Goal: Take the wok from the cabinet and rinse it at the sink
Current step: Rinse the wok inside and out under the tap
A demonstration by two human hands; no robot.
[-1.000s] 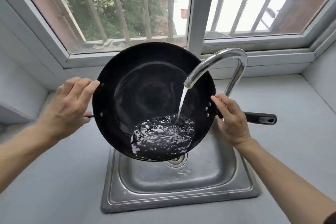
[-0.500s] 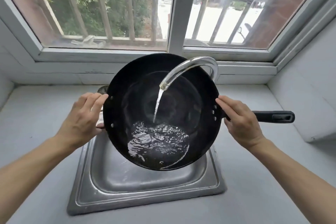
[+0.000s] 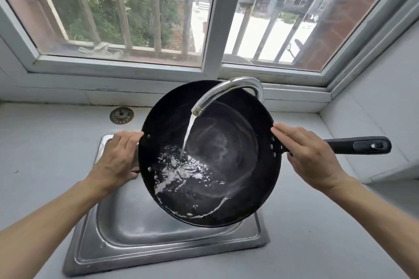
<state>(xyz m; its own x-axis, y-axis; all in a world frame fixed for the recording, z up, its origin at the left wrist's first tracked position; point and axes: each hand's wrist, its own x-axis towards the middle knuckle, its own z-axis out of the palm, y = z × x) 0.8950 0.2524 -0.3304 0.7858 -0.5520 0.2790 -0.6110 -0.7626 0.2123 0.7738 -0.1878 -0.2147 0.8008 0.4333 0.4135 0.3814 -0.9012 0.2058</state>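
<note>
Wok [image 3: 226,154] out, mid-rinse: my left hand [image 3: 115,161] and right hand [image 3: 310,156] each grip it under the running tap [image 3: 224,93] above the sink [image 3: 140,247], draining still left.

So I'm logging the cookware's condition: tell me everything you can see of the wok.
The wok is black, round, dark metal by its look, with rivets near each side and a long black handle pointing right. It is held tilted over the steel sink. Faucet water pools in its lower side. The left hand and right hand grip opposite rims.
</note>
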